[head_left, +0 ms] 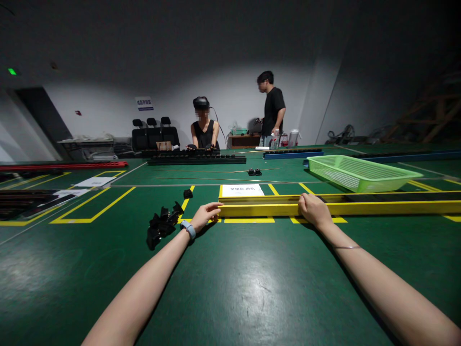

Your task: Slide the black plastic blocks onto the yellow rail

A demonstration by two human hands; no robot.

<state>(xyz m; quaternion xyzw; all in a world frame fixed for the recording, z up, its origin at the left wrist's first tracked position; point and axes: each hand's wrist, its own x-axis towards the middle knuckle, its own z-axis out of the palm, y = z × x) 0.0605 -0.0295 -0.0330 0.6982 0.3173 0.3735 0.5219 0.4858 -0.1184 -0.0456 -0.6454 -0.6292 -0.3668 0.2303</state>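
A long yellow rail [266,210] lies crosswise on the green table before me and runs out of view at the right. My right hand [314,209] is closed round its upper edge, knuckles up. At the rail's left end is my left hand [206,214], fingers bent round that end; whether a small part is also between them is hidden. Just left of this hand lies a heap of black plastic modules [163,225], with a single black module [188,193] farther back. A printed white sheet [242,190] lies behind the rail.
A light green plastic basket [355,180] stands behind the rail at the right. Two small black parts [254,172] lie mid-table. Across the table are a black rail [201,160], a blue rail [293,154], a seated person [205,132] and a standing person [272,113].
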